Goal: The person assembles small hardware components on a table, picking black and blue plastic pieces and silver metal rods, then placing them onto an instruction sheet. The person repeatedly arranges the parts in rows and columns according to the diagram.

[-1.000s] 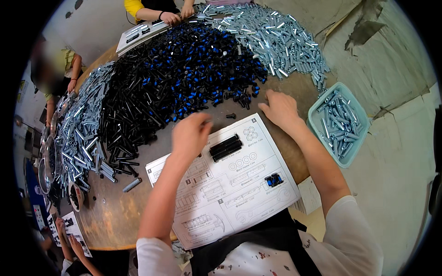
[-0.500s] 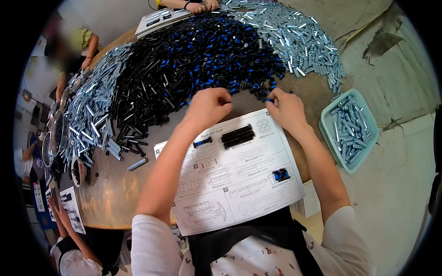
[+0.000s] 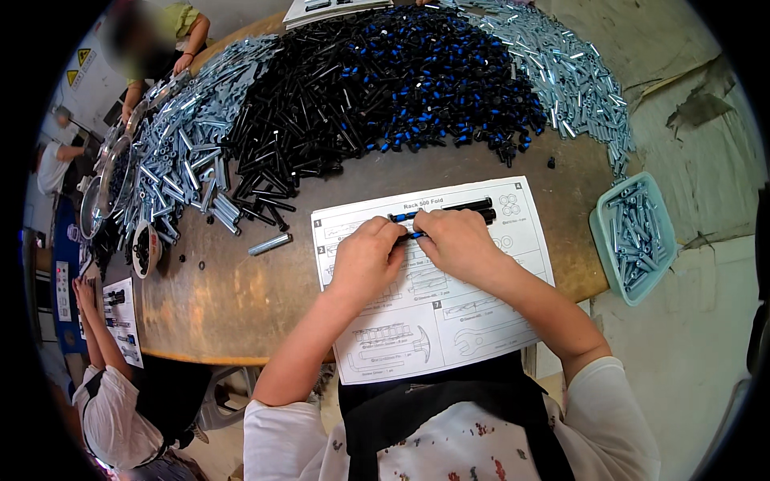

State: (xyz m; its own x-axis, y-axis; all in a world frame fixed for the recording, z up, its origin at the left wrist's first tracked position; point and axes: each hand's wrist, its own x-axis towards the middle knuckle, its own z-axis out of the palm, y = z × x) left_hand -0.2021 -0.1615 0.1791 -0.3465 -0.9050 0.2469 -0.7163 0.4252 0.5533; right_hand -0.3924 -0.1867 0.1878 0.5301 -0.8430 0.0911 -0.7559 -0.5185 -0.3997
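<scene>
My left hand (image 3: 365,260) and my right hand (image 3: 459,244) meet over a printed instruction sheet (image 3: 385,358). Their fingers are closed, pinching small black bolts with blue tips (image 3: 414,235) between them; how many each holds is hidden. Just beyond the fingertips lies a row of similar blue-tipped bolts (image 3: 401,216) on the sheet. Long black rods (image 3: 473,207) rest beside that row, partly covered by my right hand. My right forearm hides the lower right part of the sheet.
Ahead spreads a big heap of black blue-tipped bolts (image 3: 465,88), with black rods (image 3: 297,112) and silver sleeves (image 3: 188,128) to its left. More silver pieces (image 3: 577,88) lie far right. A light green bin (image 3: 600,232) holds silver sleeves. Co-workers sit at left.
Both hands have come back from the edge of the bolt heap to the sheet, closing in on each other. The view has shifted, and the blue-tipped bolts at the sheet's lower right are now covered.
</scene>
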